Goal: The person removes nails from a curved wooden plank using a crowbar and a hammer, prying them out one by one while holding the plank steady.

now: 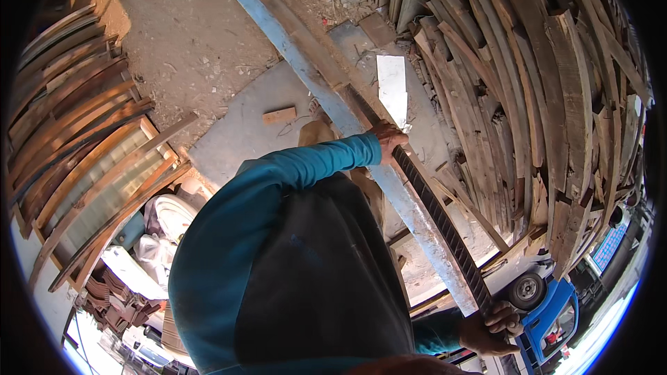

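Long timber held two-handed, not set down; work looks mid-course.
Long wooden beam with worn pale-blue face (424, 229) and dark ridged strip (440, 222) slants across the person's right front. Left hand (390, 142) grip clamped on it mid-view, right hand (492, 330) clamped lower down (far end out of frame). What remains: can't tell.

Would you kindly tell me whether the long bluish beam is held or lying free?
Held: the long bluish beam has the left hand curled over its edge and the right hand gripping it lower in view.
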The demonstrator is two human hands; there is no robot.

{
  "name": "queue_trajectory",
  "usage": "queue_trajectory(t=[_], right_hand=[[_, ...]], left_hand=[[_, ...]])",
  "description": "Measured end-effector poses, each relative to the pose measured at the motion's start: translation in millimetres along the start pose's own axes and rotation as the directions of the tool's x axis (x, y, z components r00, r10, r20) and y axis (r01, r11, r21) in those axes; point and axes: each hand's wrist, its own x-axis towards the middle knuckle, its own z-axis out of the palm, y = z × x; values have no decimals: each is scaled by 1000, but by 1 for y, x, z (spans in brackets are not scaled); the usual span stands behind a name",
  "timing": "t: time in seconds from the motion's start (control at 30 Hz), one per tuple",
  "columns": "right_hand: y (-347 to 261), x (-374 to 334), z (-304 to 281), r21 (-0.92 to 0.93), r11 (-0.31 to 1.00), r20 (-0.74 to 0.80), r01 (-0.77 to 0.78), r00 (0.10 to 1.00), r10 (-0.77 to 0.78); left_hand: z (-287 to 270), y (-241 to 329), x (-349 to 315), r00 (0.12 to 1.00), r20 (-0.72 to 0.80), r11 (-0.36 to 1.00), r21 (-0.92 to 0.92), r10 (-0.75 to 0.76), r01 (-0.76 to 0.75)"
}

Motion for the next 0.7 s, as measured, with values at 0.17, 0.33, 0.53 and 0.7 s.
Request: queue_trajectory(t=[0.17,0.33,0.53,0.7], right_hand=[[-44,46,80,196,978,447,70,881,-153],[7,61,132,320,935,556,152,769,-315],[20,100,80,-122,941,796,-315,535,282],[10,113,123,361,922,728,-140,660,-185]], left_hand=[[-39,28,-1,999,-34,943,-331,26,-36],[-29,44,4,990,-118,925,-380,-73,23],[-19,22,12,982,-158,947,-317,-108,53],[-39,50,18,988,23,919,-365,-153,151]])
